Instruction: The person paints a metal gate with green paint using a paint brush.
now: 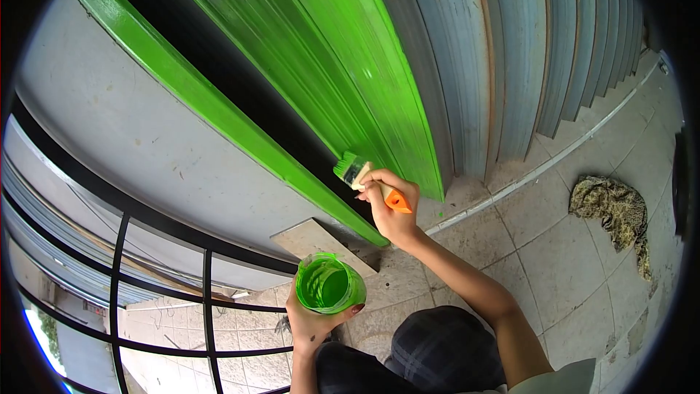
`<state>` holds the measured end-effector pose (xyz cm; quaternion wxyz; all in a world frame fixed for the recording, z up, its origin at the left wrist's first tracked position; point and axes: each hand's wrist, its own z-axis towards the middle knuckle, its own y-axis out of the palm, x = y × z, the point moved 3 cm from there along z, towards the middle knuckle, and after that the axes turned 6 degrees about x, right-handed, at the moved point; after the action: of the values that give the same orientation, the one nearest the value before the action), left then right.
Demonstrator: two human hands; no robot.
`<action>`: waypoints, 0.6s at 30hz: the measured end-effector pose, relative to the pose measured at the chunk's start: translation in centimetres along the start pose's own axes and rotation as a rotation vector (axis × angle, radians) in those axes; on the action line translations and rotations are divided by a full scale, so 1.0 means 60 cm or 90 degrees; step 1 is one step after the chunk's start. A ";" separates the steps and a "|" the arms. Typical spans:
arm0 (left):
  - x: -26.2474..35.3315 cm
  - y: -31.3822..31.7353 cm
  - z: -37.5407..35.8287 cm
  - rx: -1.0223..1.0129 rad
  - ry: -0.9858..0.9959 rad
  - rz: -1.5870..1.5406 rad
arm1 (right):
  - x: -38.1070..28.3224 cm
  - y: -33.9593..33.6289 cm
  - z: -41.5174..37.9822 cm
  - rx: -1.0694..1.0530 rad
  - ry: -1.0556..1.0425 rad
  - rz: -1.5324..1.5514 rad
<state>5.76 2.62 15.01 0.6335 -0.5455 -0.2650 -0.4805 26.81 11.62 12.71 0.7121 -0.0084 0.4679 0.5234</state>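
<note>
My right hand (390, 204) grips a paintbrush (355, 170) by its cream and orange handle. Green paint coats the bristles, which are right at the lower edge of a ribbed metal panel (321, 51) painted glossy green. In my left hand (310, 325) is a paint container (356, 288), its mouth facing up, with green paint inside and smeared round the walls. A green-painted metal strip (197, 87) runs to the left of the panel, with a dark gap between them.
Unpainted grey corrugated metal (459, 51) continues to the right. A crumpled cloth (612, 211) lies on the tiled floor (481, 241). A flat board (310, 237) sits below the green strip. Black metal bars (208, 284) stand at the left, near my left hand.
</note>
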 end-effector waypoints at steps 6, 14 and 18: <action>-0.006 0.001 0.000 0.009 0.007 -0.007 | -0.126 0.123 0.135 0.055 -0.158 0.179; -0.004 -0.003 -0.003 0.011 -0.008 0.003 | -0.003 0.003 0.012 0.000 -0.013 0.025; -0.009 0.001 0.001 0.000 0.000 0.014 | 0.007 -0.013 -0.004 -0.008 0.087 0.019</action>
<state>5.64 2.82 14.54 0.6389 -0.5484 -0.2589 -0.4733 27.26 11.44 11.91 0.6704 -0.0416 0.5125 0.5350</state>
